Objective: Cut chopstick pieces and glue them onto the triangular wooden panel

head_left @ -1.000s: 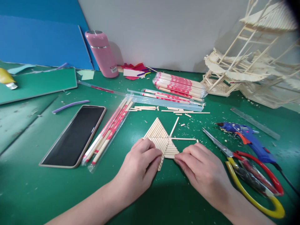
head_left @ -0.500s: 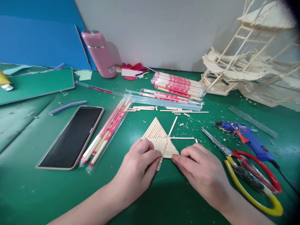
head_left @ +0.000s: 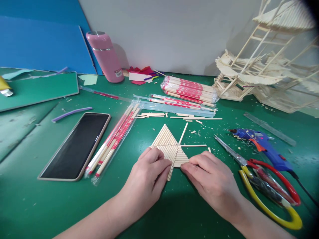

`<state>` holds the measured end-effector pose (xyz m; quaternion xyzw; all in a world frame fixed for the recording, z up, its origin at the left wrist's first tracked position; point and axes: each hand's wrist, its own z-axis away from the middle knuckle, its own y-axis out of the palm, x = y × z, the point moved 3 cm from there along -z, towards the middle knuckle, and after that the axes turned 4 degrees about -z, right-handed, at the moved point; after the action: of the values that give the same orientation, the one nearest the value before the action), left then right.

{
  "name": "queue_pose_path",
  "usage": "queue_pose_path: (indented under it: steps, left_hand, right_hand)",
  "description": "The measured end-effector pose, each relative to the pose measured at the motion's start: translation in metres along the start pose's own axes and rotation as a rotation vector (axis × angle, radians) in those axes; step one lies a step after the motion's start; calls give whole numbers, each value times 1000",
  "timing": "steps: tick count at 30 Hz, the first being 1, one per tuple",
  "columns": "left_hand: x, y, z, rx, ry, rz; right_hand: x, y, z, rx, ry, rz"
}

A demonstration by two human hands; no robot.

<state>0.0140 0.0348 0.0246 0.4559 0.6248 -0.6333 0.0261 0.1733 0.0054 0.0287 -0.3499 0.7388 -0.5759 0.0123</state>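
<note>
The stick panel [head_left: 169, 146] lies on the mat [head_left: 37, 199] between the phone [head_left: 76, 146] at left and the scissors [head_left: 261, 172] at right.

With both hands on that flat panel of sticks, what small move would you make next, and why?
Probably press the right hand gently inward against the stick panel while the left hand braces it. The right fingertips sit at the panel's lower right edge, where short sticks end unevenly, and the left fingers rest on its lower left part.

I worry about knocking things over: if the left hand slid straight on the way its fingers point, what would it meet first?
Probably the stick panel that the left hand already touches; beyond it, the loose stick.
</note>
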Motion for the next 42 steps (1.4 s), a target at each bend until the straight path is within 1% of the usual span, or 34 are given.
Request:
queue_pose_path:
  steps: [15, 22, 28, 32, 42]
  left_hand:
    - [-1, -1, -1, -13, 0, 18]
    - [1, -1, 1, -20, 2, 14]
    - [2, -1, 0, -37, 8, 20]
    - [1, 0, 0, -31, 0, 4]
    - [2, 2, 0, -27, -5, 7]
  right_hand:
    - [1, 5, -1, 29, -20, 6]
    - [1, -2, 0, -55, 14, -19]
    - [-10, -11, 9, -77, 91, -17]
    - [-15, -12, 13, -72, 107, -16]
    - [-14, -9, 12, -33, 83, -19]
